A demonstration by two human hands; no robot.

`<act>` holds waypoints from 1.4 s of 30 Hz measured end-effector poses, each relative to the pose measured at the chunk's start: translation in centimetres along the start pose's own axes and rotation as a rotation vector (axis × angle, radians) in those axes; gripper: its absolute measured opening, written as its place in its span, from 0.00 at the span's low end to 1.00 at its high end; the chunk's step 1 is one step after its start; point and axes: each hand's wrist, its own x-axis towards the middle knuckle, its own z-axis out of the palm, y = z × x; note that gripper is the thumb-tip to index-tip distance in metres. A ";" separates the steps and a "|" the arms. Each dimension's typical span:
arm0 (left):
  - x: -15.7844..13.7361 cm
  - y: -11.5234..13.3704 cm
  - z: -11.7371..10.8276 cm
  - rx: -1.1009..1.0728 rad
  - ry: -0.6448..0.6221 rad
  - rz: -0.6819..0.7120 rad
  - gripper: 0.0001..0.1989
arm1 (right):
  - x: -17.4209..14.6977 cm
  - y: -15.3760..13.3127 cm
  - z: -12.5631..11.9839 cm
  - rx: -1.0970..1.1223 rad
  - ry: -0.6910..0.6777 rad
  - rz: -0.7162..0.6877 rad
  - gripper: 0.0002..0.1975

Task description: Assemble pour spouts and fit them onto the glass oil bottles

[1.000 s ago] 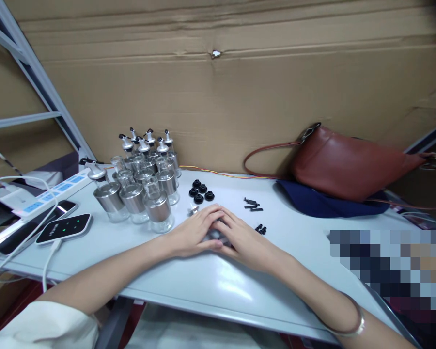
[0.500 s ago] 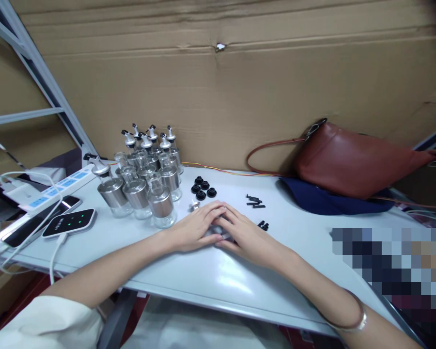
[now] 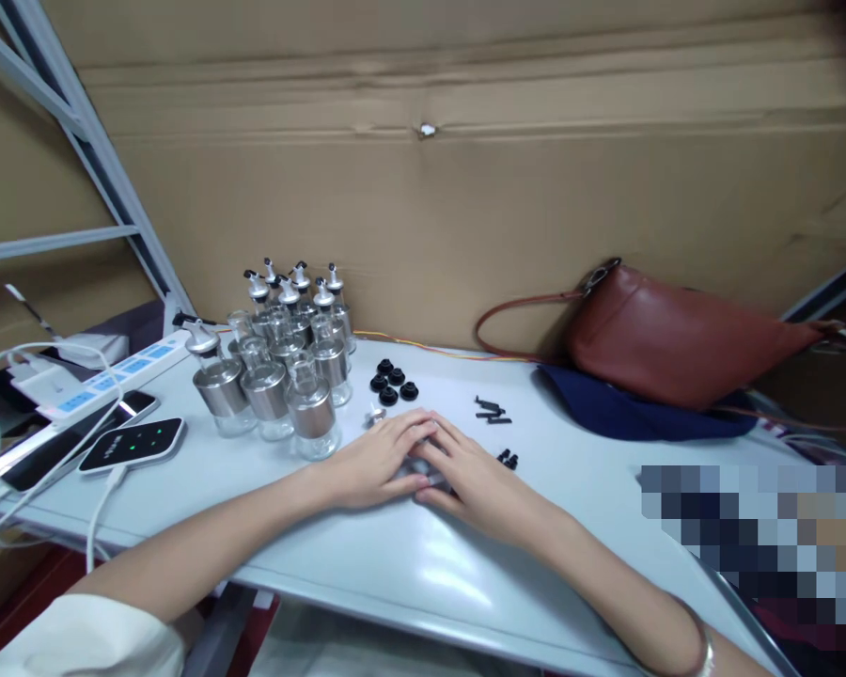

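Note:
My left hand [image 3: 375, 463] and my right hand [image 3: 471, 478] rest on the table, fingertips meeting, fingers stretched out and slightly curved. Silvery metal parts [image 3: 417, 466] show in the gap beneath them, mostly covered; neither hand visibly grips one. Just beyond my left fingers lies a small silver piece [image 3: 375, 415]. Several black ringed stoppers [image 3: 395, 377] sit farther back. Thin black strips [image 3: 492, 411] and small black pieces [image 3: 509, 460] lie beyond my right hand. To the left stand glass bottles with steel sleeves [image 3: 313, 410], some topped with metal pourer spouts [image 3: 289, 293], others with bare necks.
A white power strip [image 3: 148, 362], a phone [image 3: 138, 404] and a small device with green lights [image 3: 133, 446] occupy the left side, with white cables. At the right a brown bag [image 3: 677, 334] lies on dark blue cloth [image 3: 606, 414]. A cardboard wall [image 3: 423, 226] closes the back.
The view has tilted up a little, so the table and its contents appear lower. My hands keep the same pose, and nothing on the table has been moved.

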 end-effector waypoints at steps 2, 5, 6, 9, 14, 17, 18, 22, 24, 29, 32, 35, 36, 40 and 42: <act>0.0 0.2 -0.2 0.001 -0.019 -0.030 0.29 | 0.0 -0.1 -0.1 0.019 -0.026 0.023 0.29; 0.0 0.4 -0.5 -0.004 -0.035 -0.055 0.30 | 0.0 -0.5 -0.9 0.078 -0.074 0.044 0.32; 0.0 0.5 -0.5 -0.008 -0.036 -0.057 0.31 | 0.0 -0.7 -1.2 0.101 -0.088 0.052 0.34; 0.1 0.5 -0.6 -0.016 -0.026 -0.050 0.33 | -0.1 -1.3 -2.3 0.163 -0.126 0.090 0.38; 0.0 0.6 -0.8 0.001 -0.032 -0.049 0.37 | 0.1 -0.2 -2.1 0.179 -0.192 0.165 0.43; 0.0 0.7 -1.0 0.003 -0.026 -0.045 0.38 | 0.5 1.6 -0.9 0.161 -0.229 0.162 0.45; 0.0 0.7 -1.0 0.008 -0.020 -0.045 0.37 | 0.5 2.3 -0.6 0.153 -0.229 0.156 0.46; 0.1 0.9 -0.9 0.055 -0.018 -0.089 0.34 | 0.6 4.2 0.1 0.140 -0.178 0.102 0.45; 0.1 1.1 -0.9 0.063 -0.033 -0.121 0.34 | 0.5 4.4 0.1 0.138 -0.172 0.103 0.44; 0.0 1.6 -0.8 0.029 -0.029 -0.135 0.35 | 0.2 3.4 -1.2 0.102 -0.179 0.190 0.41; -0.1 1.7 -0.5 0.006 -0.018 -0.104 0.36 | -0.1 2.6 -1.9 0.065 -0.092 0.265 0.32; -0.3 1.6 -0.1 -0.007 -0.006 -0.067 0.35 | -0.1 2.5 -1.9 0.067 -0.082 0.339 0.24; -0.3 1.6 0.0 -0.006 -0.009 -0.060 0.34 | -0.1 2.7 -1.7 0.084 -0.084 0.359 0.22; -0.4 1.8 -0.1 0.013 -0.020 -0.070 0.30 | 0.1 2.9 -1.0 0.209 -0.036 0.326 0.19; -0.4 2.0 -0.3 0.056 -0.025 -0.082 0.26 | 0.2 2.6 -1.0 0.247 -0.025 0.306 0.17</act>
